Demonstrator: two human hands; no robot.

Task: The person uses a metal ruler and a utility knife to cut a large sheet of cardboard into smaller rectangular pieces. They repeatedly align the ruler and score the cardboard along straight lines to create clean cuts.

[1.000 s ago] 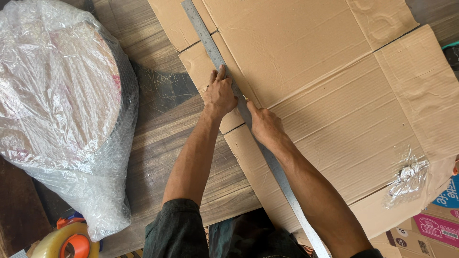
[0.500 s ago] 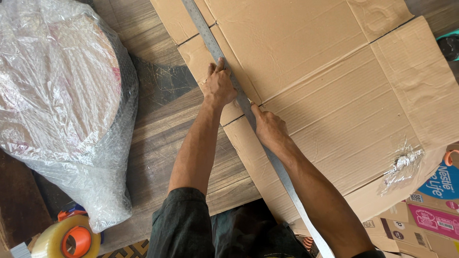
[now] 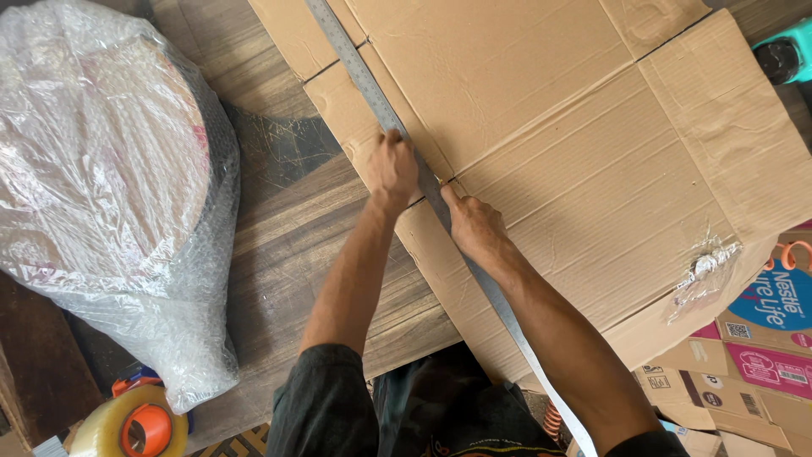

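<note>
- Tape first, nearest to us: a roll of clear packing tape (image 3: 135, 427) on an orange dispenser sits at the lower left edge, well apart from our hands, with a big bubble-wrapped bundle (image 3: 110, 186) lying on the wooden table (image 3: 288, 245) just beyond it.
- At the lower right, printed cartons (image 3: 761, 338) show beneath the edge of the flattened cardboard box (image 3: 592, 169), and a scrap of crumpled clear plastic (image 3: 702, 275) lies on that corner.
- Both our forearms reach forward over the table edge; they converge on the long metal ruler (image 3: 372, 93), which lies diagonally across the cardboard, running from near our lap up to the far left.
- Our right hand (image 3: 475, 227) rests palm-down on the cardboard, its fingers pressed flat against the ruler; we cannot tell whether it pinches any tool.
- Our left hand (image 3: 391, 167) is farther up, curled knuckles-up over the ruler, pinning it where a flap slit meets the fold line.
- We judge the step to be lining up and steadying the straightedge along a line on the sheet.
- The next move, as we read it, calls for firm downward pressure so the ruler cannot slide, and fingers kept clear of its working edge.
- Farthest off, a teal object (image 3: 787, 51) peeks in at the upper right corner, too cropped to identify.
</note>
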